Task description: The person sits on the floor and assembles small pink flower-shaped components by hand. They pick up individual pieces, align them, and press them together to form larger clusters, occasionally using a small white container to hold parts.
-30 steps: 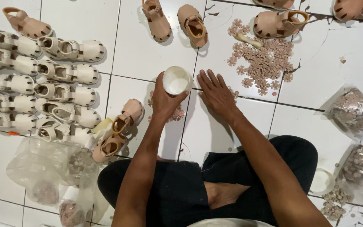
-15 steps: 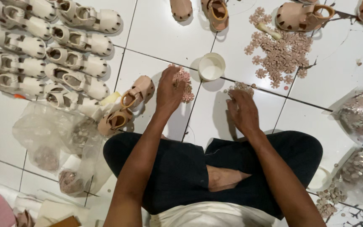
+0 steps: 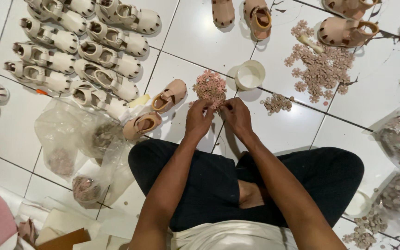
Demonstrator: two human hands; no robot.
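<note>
I sit cross-legged on a white tiled floor. My left hand [image 3: 199, 119] and my right hand [image 3: 236, 116] meet fingertip to fingertip just below a small pile of pink flower-shaped pieces [image 3: 210, 86]. The fingers pinch together over something too small to make out. A small white cup [image 3: 250, 75] stands just right of that pile. A little heap of brownish round pieces [image 3: 278, 103] lies right of my right hand. Two pink child sandals [image 3: 168, 96] [image 3: 142, 125] lie left of my left hand.
Rows of white child sandals [image 3: 89, 55] fill the upper left. A larger scatter of pink flower pieces [image 3: 320, 69] lies at upper right, with more pink sandals [image 3: 346, 30] beyond. Clear plastic bags [image 3: 77, 148] sit at left, bags of small pieces [image 3: 399, 139] at right.
My hands drew back from the white cup and came together below the flower pile. The view shifted, so the cup and sandals sit higher in frame.
</note>
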